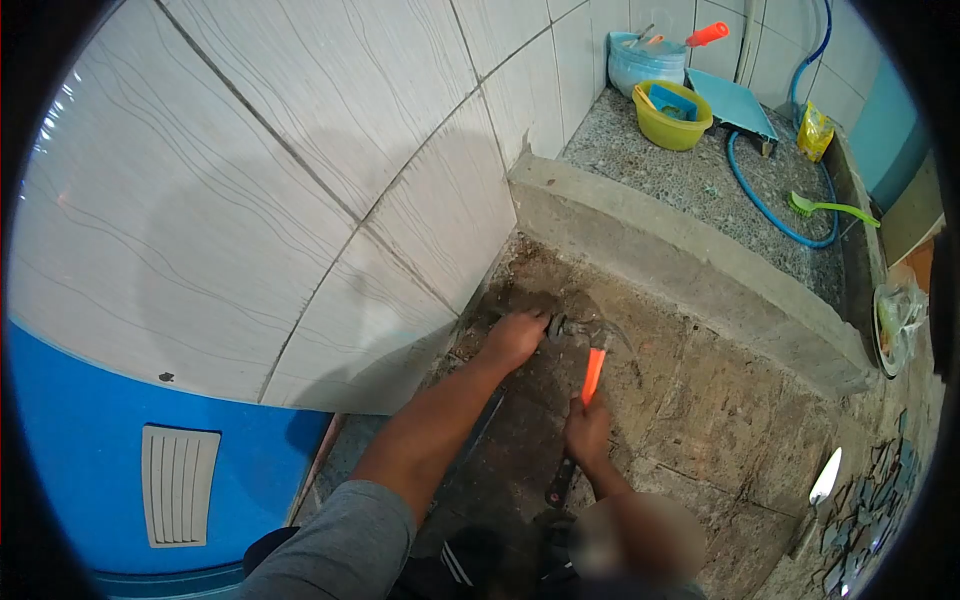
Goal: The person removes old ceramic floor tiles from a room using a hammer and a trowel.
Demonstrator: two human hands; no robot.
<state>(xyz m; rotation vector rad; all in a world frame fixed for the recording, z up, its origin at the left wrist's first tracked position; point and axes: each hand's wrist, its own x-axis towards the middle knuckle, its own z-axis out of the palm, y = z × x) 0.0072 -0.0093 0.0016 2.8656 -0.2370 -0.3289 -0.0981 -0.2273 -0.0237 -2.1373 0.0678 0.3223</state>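
My right hand [587, 430] is wrapped around the handle of a claw hammer [593, 375], orange near the head and black toward the end. The hammer's dark head lies toward the wall corner, its curved claw pointing right. My left hand [514, 340] is closed low over the floor, just left of the hammer head. A dark piece shows at its fingertips, facing the head; I cannot tell what it is. Around both hands the bare, rough brown floor [690, 400] is strewn with dirt and small crumbs, darkest in the corner.
Left stands a tiled wall [400, 240] above a blue panel [250, 470]. A concrete curb [690, 260] borders a raised ledge with a yellow basin [672, 125], a blue hose [770, 210] and a green brush [830, 206]. A pointed trowel [826, 478] and broken dark shards [875, 500] lie right.
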